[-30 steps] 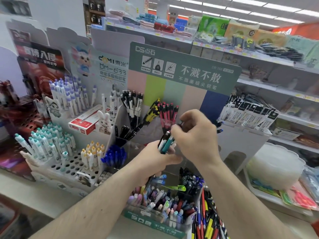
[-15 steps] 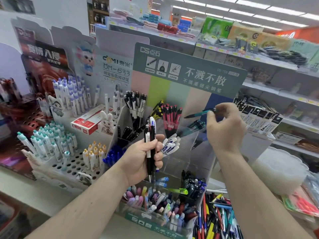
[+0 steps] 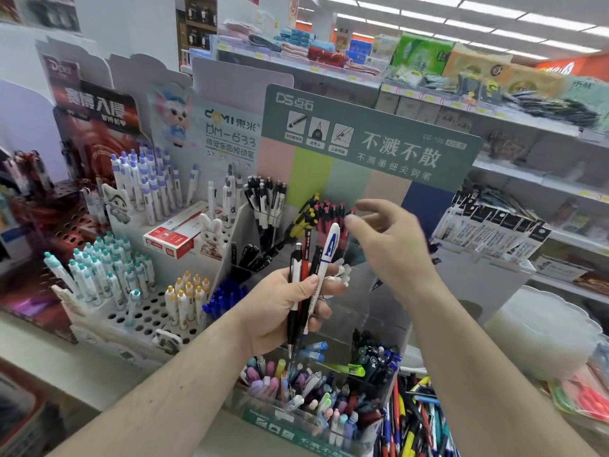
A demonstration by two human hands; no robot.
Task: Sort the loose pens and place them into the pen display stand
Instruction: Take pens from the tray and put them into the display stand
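The left hand point(image 3: 290, 308) is gripping a small bundle of pens point(image 3: 309, 278) upright, fingers curled around the barrels and thumb pressing across them; the bundle includes a white pen with a blue letter on its cap point(image 3: 329, 250), a red pen and black pens. The right hand point(image 3: 392, 249) is hovering just to the right of the bundle, fingers loosely spread and slightly blurred, holding nothing. Both hands are positioned in front of the pen display stand point(image 3: 369, 146), whose green header card is carrying white printed characters above pastel colour panels. Red pens point(image 3: 329, 216) and black-and-white pens point(image 3: 267, 206) are standing in its far compartments. Near the person, a clear tray point(image 3: 296, 420) is holding mixed pastel pens, and loose pens point(image 3: 418, 420) are lying heaped to its right on the worktop point(image 3: 82, 367). To the left, a white perforated stand point(image 3: 148, 318) is holding teal-capped and yellow-capped pens.
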